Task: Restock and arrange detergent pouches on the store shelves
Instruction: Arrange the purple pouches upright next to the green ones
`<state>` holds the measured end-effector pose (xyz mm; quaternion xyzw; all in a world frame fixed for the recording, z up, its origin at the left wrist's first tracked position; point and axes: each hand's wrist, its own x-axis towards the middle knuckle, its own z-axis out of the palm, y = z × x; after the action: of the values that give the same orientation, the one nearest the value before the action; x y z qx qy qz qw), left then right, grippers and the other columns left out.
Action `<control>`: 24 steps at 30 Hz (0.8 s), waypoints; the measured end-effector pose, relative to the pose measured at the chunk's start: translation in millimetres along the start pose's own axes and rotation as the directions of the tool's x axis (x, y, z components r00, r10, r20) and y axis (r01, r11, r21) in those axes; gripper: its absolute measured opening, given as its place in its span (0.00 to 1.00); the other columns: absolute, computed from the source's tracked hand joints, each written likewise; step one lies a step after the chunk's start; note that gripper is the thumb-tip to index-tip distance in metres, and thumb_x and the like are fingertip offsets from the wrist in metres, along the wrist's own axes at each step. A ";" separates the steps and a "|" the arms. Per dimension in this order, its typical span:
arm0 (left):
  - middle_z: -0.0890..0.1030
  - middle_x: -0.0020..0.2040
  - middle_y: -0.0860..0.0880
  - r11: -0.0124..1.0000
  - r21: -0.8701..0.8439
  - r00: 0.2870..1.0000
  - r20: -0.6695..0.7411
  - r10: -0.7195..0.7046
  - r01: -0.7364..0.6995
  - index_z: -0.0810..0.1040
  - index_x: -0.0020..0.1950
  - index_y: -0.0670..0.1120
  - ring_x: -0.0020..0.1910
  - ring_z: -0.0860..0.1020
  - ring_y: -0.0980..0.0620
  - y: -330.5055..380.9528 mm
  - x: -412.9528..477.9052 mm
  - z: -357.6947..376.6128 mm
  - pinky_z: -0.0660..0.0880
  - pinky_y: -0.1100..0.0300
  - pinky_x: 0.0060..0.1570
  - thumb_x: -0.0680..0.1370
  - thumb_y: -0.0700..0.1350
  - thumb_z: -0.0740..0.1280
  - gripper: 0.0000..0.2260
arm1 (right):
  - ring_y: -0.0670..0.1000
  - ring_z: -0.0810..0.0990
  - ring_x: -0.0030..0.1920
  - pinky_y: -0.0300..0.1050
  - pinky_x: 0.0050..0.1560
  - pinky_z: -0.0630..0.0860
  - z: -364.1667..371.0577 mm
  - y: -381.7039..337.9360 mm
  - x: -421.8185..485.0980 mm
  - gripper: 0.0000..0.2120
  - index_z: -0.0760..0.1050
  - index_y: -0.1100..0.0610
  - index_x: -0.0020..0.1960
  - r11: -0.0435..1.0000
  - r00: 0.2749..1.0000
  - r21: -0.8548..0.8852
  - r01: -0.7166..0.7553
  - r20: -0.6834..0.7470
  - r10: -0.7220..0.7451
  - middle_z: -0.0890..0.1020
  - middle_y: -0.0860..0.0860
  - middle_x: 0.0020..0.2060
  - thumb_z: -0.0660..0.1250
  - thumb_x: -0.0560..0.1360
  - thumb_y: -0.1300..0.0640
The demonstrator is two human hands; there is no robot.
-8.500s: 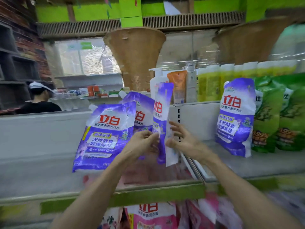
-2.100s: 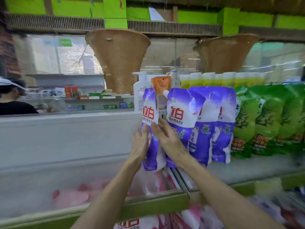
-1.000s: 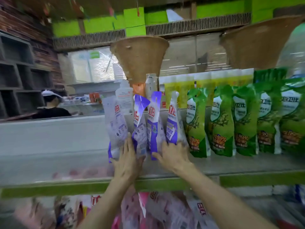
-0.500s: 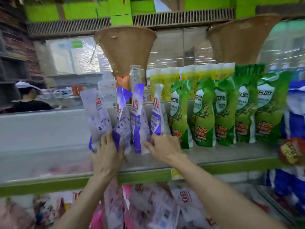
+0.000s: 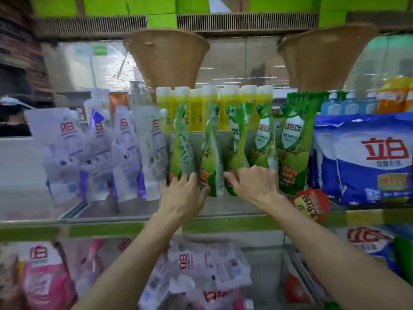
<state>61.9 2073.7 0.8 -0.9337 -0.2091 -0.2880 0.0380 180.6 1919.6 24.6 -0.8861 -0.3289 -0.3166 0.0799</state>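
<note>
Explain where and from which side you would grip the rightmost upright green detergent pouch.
Grip the rightmost green detergent pouch by its narrow upper neck, from the front. It stands upright with its broad face outward, hemmed by blue bags and neighbouring pouches; the right hand crowds its base.

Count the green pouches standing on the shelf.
5, in one row: the first by the left hand, the second next, the third and fourth above the right hand, the fifth rightmost. More may hide behind.
</note>
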 end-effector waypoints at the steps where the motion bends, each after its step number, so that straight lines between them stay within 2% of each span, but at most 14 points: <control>1: 0.80 0.56 0.47 0.999 -0.002 0.996 0.082 -0.032 0.032 0.70 0.54 0.50 0.57 0.78 0.41 11.6 6.5 5.2 0.72 0.39 0.57 0.78 0.66 0.53 0.21 | 0.58 0.83 0.44 0.57 0.50 0.71 2.0 18.1 -0.5 0.31 0.70 0.55 0.31 0.999 0.998 -0.013 -0.031 0.055 0.031 0.78 0.53 0.31 0.50 0.79 0.32; 3: 0.82 0.54 0.44 0.995 -0.016 0.979 0.183 -0.091 0.095 0.69 0.53 0.49 0.55 0.79 0.40 26.2 16.9 16.1 0.72 0.35 0.59 0.77 0.68 0.52 0.24 | 0.58 0.82 0.49 0.69 0.62 0.65 6.6 47.8 -0.3 0.32 0.67 0.53 0.29 0.997 0.982 -0.034 -0.063 0.178 0.068 0.74 0.52 0.30 0.48 0.77 0.29; 4: 0.82 0.54 0.44 0.993 -0.010 0.973 0.202 -0.112 0.117 0.71 0.55 0.49 0.55 0.80 0.40 29.7 21.0 21.7 0.71 0.34 0.60 0.77 0.69 0.51 0.26 | 0.59 0.81 0.52 0.72 0.65 0.61 9.4 58.0 0.3 0.32 0.67 0.52 0.29 0.997 0.972 -0.033 -0.066 0.223 0.072 0.77 0.53 0.33 0.46 0.76 0.27; 6: 0.83 0.52 0.44 0.989 0.003 0.970 0.193 -0.146 0.148 0.73 0.59 0.49 0.55 0.80 0.40 32.7 27.9 30.6 0.70 0.32 0.61 0.76 0.71 0.50 0.30 | 0.59 0.80 0.56 0.75 0.67 0.56 16.9 67.7 4.2 0.34 0.68 0.52 0.30 0.999 0.965 -0.023 -0.040 0.259 0.045 0.81 0.55 0.39 0.44 0.74 0.25; 10: 0.84 0.47 0.46 0.986 -0.028 0.974 0.161 -0.158 0.164 0.77 0.47 0.49 0.50 0.82 0.41 34.5 41.7 37.4 0.72 0.32 0.59 0.76 0.72 0.49 0.29 | 0.59 0.82 0.52 0.77 0.67 0.54 27.0 64.3 18.9 0.35 0.69 0.53 0.30 0.999 0.964 -0.024 -0.023 0.264 0.029 0.74 0.53 0.31 0.44 0.74 0.25; 13: 0.83 0.43 0.47 0.986 0.016 0.971 0.167 -0.169 0.168 0.77 0.42 0.50 0.47 0.82 0.42 33.3 49.1 37.9 0.72 0.32 0.60 0.75 0.72 0.49 0.30 | 0.59 0.82 0.47 0.77 0.66 0.54 28.7 65.9 26.8 0.35 0.70 0.54 0.31 1.000 0.960 -0.006 -0.031 0.278 0.031 0.73 0.53 0.29 0.45 0.74 0.26; 17: 0.79 0.35 0.48 0.987 -0.007 0.972 0.175 -0.157 0.161 0.72 0.34 0.50 0.41 0.82 0.43 30.1 52.5 40.8 0.74 0.33 0.57 0.76 0.72 0.50 0.29 | 0.59 0.82 0.43 0.77 0.67 0.54 30.5 69.1 29.1 0.37 0.73 0.56 0.30 1.000 0.958 0.016 -0.024 0.285 0.018 0.76 0.53 0.28 0.46 0.74 0.25; 21: 0.82 0.38 0.48 0.991 -0.012 0.971 0.202 -0.131 0.136 0.77 0.37 0.51 0.43 0.82 0.44 31.2 52.5 35.9 0.73 0.33 0.58 0.76 0.72 0.50 0.29 | 0.58 0.82 0.43 0.75 0.66 0.57 27.6 68.7 29.6 0.37 0.71 0.55 0.30 1.000 0.960 0.019 -0.012 0.282 0.007 0.75 0.53 0.29 0.46 0.74 0.26; 23: 0.82 0.38 0.50 0.994 0.037 0.977 0.183 -0.112 0.107 0.77 0.38 0.51 0.43 0.82 0.45 31.7 47.6 29.2 0.72 0.35 0.59 0.75 0.73 0.48 0.30 | 0.57 0.80 0.41 0.70 0.63 0.64 26.2 68.9 28.7 0.36 0.70 0.54 0.29 0.999 0.964 0.037 -0.003 0.267 -0.007 0.76 0.53 0.30 0.46 0.74 0.26; 24: 0.80 0.34 0.51 0.994 0.060 0.985 0.144 -0.098 0.090 0.76 0.37 0.51 0.39 0.80 0.47 31.7 43.4 24.5 0.71 0.37 0.59 0.75 0.73 0.48 0.30 | 0.55 0.78 0.37 0.63 0.55 0.70 25.0 68.5 27.7 0.35 0.69 0.54 0.29 0.999 0.972 0.040 0.008 0.236 -0.017 0.76 0.53 0.30 0.47 0.75 0.26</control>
<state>120.1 2065.6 6.0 -0.9401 -0.2628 -0.2145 0.0335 252.9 1890.2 26.5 -0.9137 -0.3476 -0.2032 0.0555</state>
